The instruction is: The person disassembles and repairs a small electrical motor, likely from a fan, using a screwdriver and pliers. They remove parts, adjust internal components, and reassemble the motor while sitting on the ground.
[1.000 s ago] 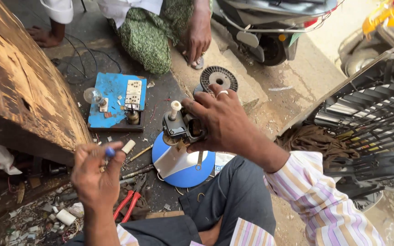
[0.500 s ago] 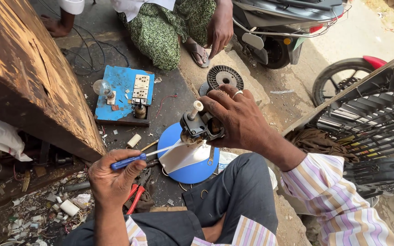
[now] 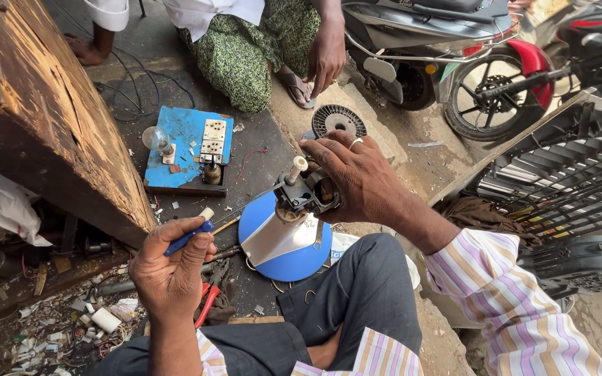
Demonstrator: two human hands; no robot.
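Fan motor repair on the ground, both hands busy.

Left to right: rusty wooden slab at far left; left hand, grip clenched on a blue-handled screwdriver, shaft aimed toward the motor. Blue switchboard with bulb lies beyond. Red pliers on the floor just beside that hand. Right hand, grip wrapped round the small fan motor, which sits atop the white-and-blue fan base. Another person's hand beyond; scooters at right.

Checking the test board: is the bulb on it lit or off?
Off, as far as it shows. The clear bulb on the blue board shows no glow, though daylight could mask a faint one.
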